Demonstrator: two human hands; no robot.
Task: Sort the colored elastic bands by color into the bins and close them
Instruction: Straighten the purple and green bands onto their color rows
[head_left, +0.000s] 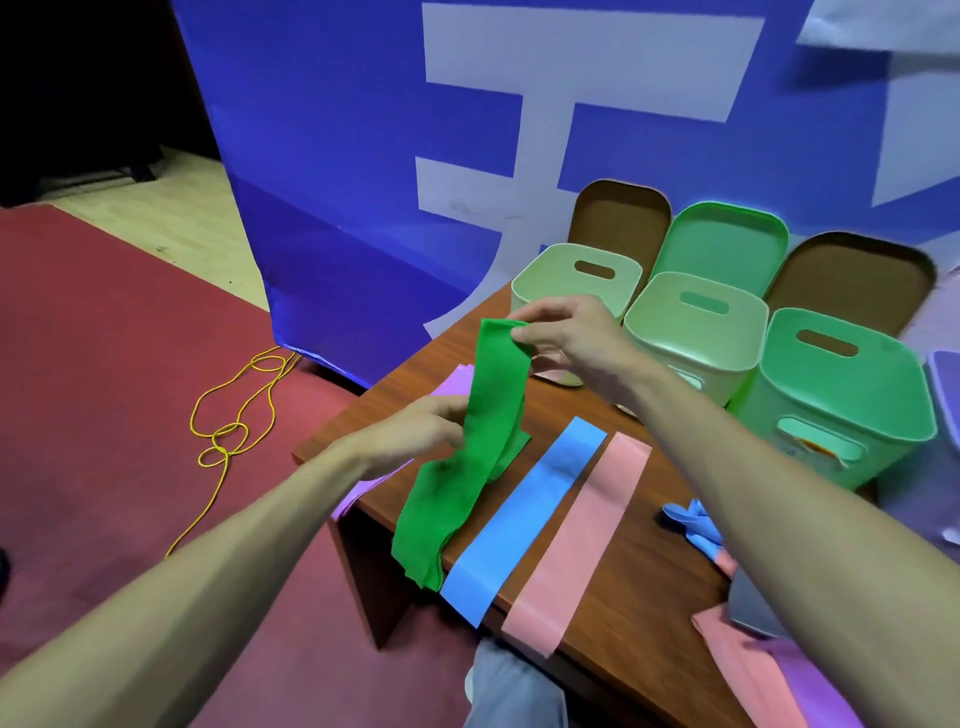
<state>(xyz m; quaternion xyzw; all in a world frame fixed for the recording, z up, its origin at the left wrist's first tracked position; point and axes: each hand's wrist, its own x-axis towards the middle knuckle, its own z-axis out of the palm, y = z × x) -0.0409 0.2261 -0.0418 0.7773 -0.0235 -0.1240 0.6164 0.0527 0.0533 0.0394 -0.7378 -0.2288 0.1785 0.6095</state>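
Note:
A green elastic band (467, 457) is lifted off the wooden table (644, 571). My right hand (566, 338) pinches its top end. My left hand (415, 431) grips its left edge near the middle, and its lower end drapes over the table's front edge. A blue band (524, 514) and a pink band (582, 540) lie flat beside it. A purple band (452, 384) lies under my left hand. Three green bins (571, 260) (696, 332) (841, 400) stand open at the back right, their lids (722, 244) propped behind.
More bands, pink, purple and blue (696, 525), are piled at the table's right end near a grey object (753, 608). A purple container (945, 395) sits at the far right. A blue banner (363, 156) stands behind. A yellow cord (228, 431) lies on the red carpet.

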